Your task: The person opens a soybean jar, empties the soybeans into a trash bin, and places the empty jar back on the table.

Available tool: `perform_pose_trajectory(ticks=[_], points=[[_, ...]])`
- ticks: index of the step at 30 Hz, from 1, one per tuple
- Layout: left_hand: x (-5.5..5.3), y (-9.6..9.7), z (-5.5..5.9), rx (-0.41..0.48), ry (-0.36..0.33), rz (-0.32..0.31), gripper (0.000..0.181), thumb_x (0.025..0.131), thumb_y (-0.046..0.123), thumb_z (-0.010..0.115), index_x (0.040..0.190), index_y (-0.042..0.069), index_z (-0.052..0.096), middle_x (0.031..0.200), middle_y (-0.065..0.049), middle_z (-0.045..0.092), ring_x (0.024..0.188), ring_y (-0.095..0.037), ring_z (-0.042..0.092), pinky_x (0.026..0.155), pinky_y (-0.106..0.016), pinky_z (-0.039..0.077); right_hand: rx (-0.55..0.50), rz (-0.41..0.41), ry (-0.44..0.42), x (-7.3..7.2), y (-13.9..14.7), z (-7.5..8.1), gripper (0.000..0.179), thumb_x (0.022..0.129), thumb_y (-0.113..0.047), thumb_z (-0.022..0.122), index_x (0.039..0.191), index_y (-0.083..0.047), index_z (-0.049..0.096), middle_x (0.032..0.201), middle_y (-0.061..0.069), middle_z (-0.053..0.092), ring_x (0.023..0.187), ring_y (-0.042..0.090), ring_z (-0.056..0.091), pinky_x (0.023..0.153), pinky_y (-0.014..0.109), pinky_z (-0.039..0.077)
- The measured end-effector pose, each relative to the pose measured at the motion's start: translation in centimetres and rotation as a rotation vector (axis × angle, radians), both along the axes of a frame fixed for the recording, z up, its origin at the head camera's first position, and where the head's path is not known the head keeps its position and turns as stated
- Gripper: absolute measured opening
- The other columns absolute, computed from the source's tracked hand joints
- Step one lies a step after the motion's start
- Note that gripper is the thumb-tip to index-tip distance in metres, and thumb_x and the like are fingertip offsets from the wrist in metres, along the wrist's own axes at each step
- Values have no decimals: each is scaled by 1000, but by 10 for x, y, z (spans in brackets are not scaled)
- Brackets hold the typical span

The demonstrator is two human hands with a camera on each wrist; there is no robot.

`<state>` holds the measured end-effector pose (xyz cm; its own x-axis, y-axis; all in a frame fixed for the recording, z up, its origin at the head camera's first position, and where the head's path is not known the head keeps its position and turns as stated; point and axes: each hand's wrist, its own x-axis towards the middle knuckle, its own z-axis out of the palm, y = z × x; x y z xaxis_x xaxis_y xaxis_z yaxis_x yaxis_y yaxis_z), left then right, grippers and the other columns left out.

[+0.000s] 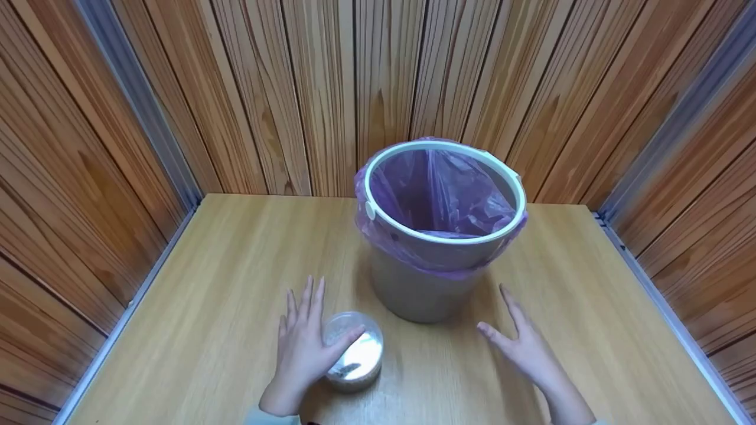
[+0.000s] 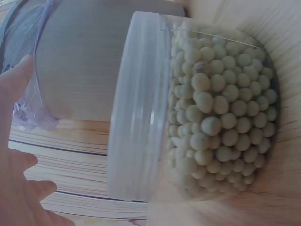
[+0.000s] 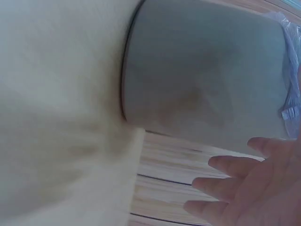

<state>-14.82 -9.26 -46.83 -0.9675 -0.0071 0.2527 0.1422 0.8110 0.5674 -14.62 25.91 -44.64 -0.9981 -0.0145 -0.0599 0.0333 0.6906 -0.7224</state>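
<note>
A clear round jar with a translucent lid stands on the table. Small pale green balls fill it in the left wrist view. My left hand is beside the jar with fingers spread, its thumb overlapping the lid in the head view. Behind them stands a grey-brown bin, lined with a purple plastic bag that a white ring holds at the rim. To the right of the bin's base, my right hand has its fingers extended and holds nothing.
The wooden table carries both jar and bin. Wood-patterned panels rise at the back and on both sides, with metal strips along the corners. The bin stands close to the back panel.
</note>
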Motion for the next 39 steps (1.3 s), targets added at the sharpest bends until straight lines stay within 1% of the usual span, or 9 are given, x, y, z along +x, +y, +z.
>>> perform_pose_trajectory(ticks=[4, 9, 13, 16, 20, 24, 31, 36, 39], points=[[3, 0, -6, 43, -42, -4, 106, 68, 77, 55, 150, 30, 8, 156, -1, 4, 139, -42, 0, 100, -69, 13, -110, 3, -10, 6, -8, -11, 79, 90, -40, 57, 150, -18, 10, 152, 19, 15, 134, 48, 16, 101, 67, 16], [8, 2, -18, 83, -96, -9, 108, 67, 78, 55, 150, 26, 8, 156, -6, 8, 138, -43, 6, 99, -69, 18, -208, 23, -11, 10, -17, -26, 73, 92, -32, 56, 150, -16, 14, 152, 15, 19, 136, 44, 15, 101, 67, 14], [12, 6, -28, 123, -129, -15, 111, 67, 76, 58, 150, 20, 10, 155, -11, 11, 138, -43, 11, 97, -69, 22, -283, 22, 0, 12, -24, -34, 71, 92, -28, 57, 149, -12, 18, 151, 15, 23, 137, 40, 15, 104, 63, 15], [15, 10, -35, 157, -131, -21, 114, 65, 74, 62, 150, 17, 12, 154, -14, 14, 136, -43, 18, 96, -67, 28, -347, 17, 19, 14, -29, -40, 69, 91, -25, 58, 147, -8, 21, 149, 17, 26, 138, 38, 17, 107, 59, 15], [18, 13, -42, 190, -155, -11, 121, 58, 76, 66, 150, 18, 13, 153, -13, 16, 134, -43, 25, 91, -66, 35, -396, 7, 35, 15, -35, -49, 68, 90, -21, 60, 146, -5, 24, 147, 19, 29, 137, 35, 20, 109, 53, 15], [18, 14, -44, 212, -181, -16, 128, 50, 72, 72, 149, 19, 12, 152, -14, 17, 132, -45, 27, 92, -64, 35, -414, 5, 23, 17, -38, -56, 67, 90, -22, 60, 145, -4, 26, 146, 20, 31, 137, 34, 23, 110, 51, 14], [16, 12, -42, 215, -204, -100, 137, 40, 61, 83, 149, 19, 12, 149, -16, 18, 130, -47, 26, 97, -60, 34, -433, 33, 11, 20, -41, -64, 67, 91, -22, 59, 146, -5, 25, 146, 21, 31, 135, 35, 26, 109, 49, 17], [16, 10, -42, 186, -199, -138, 134, 42, 57, 85, 148, 17, 14, 146, -16, 19, 127, -48, 30, 96, -60, 36, -500, 68, -12, 20, -42, -68, 67, 92, -17, 57, 147, -5, 21, 146, 27, 26, 134, 41, 24, 102, 50, 31], [15, 10, -43, 165, -180, -134, 128, 45, 54, 86, 147, 15, 19, 143, -15, 22, 124, -47, 34, 94, -58, 38, -498, 70, -16, 19, -42, -69, 66, 92, -17, 57, 147, -5, 21, 145, 30, 27, 133, 43, 25, 101, 51, 33]])
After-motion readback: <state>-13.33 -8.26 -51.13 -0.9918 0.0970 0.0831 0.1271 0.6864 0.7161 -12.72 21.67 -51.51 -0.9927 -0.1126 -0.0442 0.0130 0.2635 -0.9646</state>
